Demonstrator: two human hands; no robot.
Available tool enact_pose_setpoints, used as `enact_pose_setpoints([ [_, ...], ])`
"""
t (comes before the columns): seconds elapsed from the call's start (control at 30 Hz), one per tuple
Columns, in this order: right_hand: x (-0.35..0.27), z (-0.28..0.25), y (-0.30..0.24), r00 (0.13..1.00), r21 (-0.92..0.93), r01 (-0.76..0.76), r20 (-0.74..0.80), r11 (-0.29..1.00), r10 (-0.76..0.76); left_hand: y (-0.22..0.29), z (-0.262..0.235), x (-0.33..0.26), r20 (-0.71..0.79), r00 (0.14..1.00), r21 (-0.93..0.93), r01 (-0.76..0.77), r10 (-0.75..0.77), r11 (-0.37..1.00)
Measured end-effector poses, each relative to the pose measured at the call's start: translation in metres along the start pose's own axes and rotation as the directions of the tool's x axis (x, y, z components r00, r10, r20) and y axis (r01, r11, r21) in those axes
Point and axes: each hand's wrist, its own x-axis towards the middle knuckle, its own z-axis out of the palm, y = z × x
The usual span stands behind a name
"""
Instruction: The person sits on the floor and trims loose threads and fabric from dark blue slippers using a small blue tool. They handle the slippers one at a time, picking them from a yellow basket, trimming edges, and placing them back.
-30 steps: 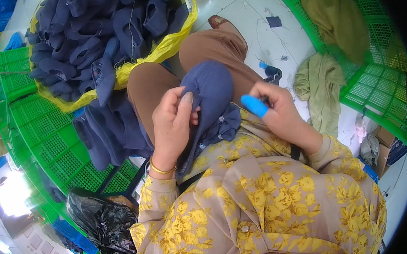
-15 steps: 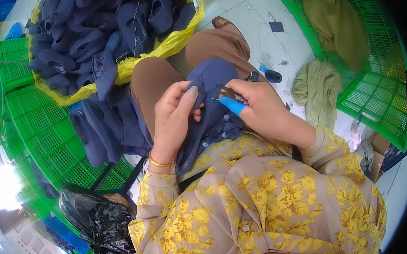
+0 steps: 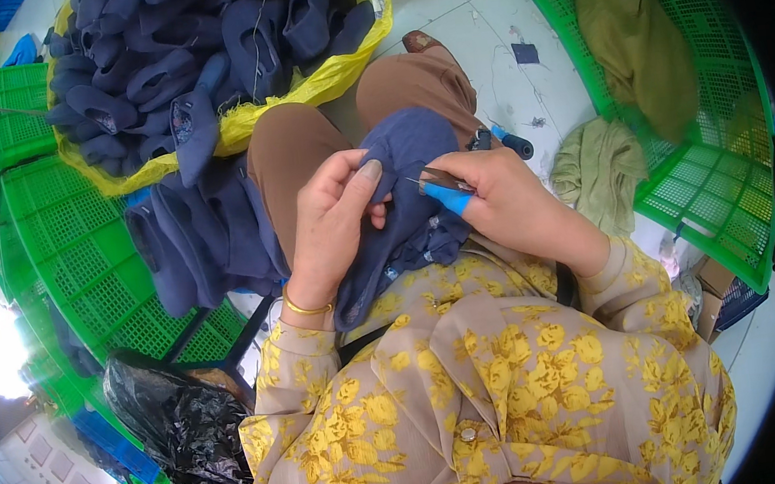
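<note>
Across my lap lies a navy felt slipper (image 3: 409, 136). My left hand (image 3: 336, 205) pinches its edge between thumb and fingers. At the slipper's right side, my right hand (image 3: 505, 187) is closed around small dark thread snips (image 3: 442, 178); their thin metal tip points left at the fabric, and a black end shows above the knuckles. Blue tape wraps a digit of this hand. The tip sits just right of the left fingers; whether it touches the cloth, I cannot tell. More navy cloth with light blue patches (image 3: 425, 243) is bunched below the slipper.
A yellow sack (image 3: 315, 89) full of navy slippers stands ahead on the left. Several more slippers (image 3: 203, 242) stand in a row by my left thigh. Green crates (image 3: 78, 265) flank both sides. A dark spool (image 3: 517, 143) and green cloth (image 3: 602, 167) lie right.
My right hand has shifted slightly, and the snips' tip has moved a little to the right and up. The left hand keeps its pinch on the slipper; the view has shifted slightly.
</note>
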Motion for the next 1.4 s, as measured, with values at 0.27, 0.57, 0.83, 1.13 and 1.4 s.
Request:
enact_pose_setpoints([
  [0.27,0.01,0.003,0.007,0.998,-0.084,0.055,0.025,0.995,-0.053,-0.002,-0.001,0.002,0.006,1.0,-0.01,0.029,-0.029,1.0],
  [0.57,0.007,0.008,0.02,1.0,-0.008,-0.005,-0.01,1.0,0.005,0.011,-0.005,0.002,0.001,0.999,0.212,0.047,-0.048,0.976],
  [0.83,0.002,0.014,0.035,0.993,-0.011,0.084,-0.087,0.996,-0.084,0.013,-0.005,0.011,0.029,0.976,0.131,0.208,-0.214,0.969],
  [1.13,0.002,0.02,0.036,0.987,0.019,0.104,-0.126,0.994,-0.101,0.002,-0.007,0.02,0.132,0.961,-0.004,0.247,-0.244,0.969],
  [1.4,0.004,0.02,0.031,0.984,-0.047,0.098,-0.143,0.994,-0.104,-0.003,-0.007,0.023,0.148,0.955,-0.009,0.26,-0.256,0.966],
])
